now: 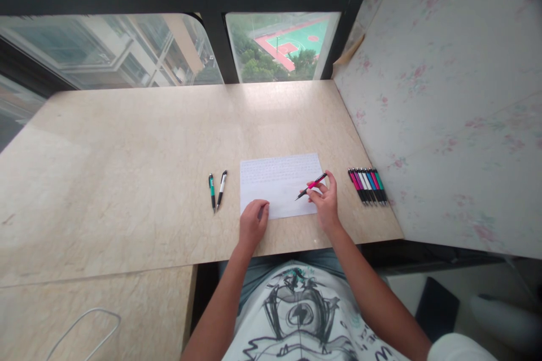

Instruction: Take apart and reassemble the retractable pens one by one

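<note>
My right hand [324, 200] holds a pink and black pen [315, 183] between thumb and fingers, its tip pointing down and left over a white sheet of paper [284, 197]. Lines of small handwriting cover the upper part of that sheet; the lower part looks blank. At the sheet's lower left corner rests my left hand [254, 219], fingers curled in; whether anything is inside them is hidden. Just left of the paper lie a green and black pen [212, 192] and a white and black pen [222, 189], side by side.
To the right, a row of several coloured pens [367, 186] lies near the flowered wall [444, 124]. The beige stone counter [127, 169] runs back to dark-framed windows [215, 39]. A white cable [99, 310] lies on the lower surface at the front left.
</note>
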Action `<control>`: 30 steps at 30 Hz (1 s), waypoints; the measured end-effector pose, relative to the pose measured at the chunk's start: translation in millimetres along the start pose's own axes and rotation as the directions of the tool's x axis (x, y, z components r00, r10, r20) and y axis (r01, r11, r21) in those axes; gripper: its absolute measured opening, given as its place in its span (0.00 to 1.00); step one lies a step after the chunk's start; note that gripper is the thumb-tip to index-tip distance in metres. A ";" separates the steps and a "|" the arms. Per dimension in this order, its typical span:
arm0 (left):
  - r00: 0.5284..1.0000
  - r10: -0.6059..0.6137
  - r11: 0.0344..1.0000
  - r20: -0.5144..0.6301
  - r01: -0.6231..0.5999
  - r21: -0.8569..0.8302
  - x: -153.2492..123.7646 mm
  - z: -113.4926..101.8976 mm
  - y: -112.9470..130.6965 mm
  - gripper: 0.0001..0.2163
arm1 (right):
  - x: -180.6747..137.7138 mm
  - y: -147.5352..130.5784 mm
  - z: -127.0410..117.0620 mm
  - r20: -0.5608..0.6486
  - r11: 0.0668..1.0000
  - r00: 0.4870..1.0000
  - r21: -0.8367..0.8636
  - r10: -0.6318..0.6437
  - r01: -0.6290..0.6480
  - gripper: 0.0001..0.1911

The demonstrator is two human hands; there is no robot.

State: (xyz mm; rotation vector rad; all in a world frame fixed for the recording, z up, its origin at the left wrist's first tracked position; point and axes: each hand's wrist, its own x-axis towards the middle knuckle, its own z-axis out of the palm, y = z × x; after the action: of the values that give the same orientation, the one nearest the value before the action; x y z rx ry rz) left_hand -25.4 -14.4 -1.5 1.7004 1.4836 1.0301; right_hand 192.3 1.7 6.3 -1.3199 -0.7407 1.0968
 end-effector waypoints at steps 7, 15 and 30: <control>0.995 0.091 0.980 0.035 -0.095 0.176 -1.0 1.4 -7.5 0.06 | 1.1 0.8 -1.7 -0.030 0.999 1.000 0.051 0.005 -0.004 0.42; 0.995 0.099 0.975 0.025 -0.102 0.195 -1.0 1.0 -7.4 0.06 | 1.0 2.5 -2.7 -0.045 0.998 0.999 0.056 0.003 0.000 0.41; 0.995 0.098 0.976 0.027 -0.102 0.192 -0.5 0.9 -7.7 0.06 | 6.1 5.6 -4.5 -0.090 0.999 0.996 0.038 -0.020 0.024 0.43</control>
State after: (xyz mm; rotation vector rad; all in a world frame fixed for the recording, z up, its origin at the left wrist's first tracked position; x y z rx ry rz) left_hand -28.4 -13.7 -8.7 1.9325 1.5428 0.9455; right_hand 197.5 5.1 -0.8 -1.3160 -0.6629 1.0231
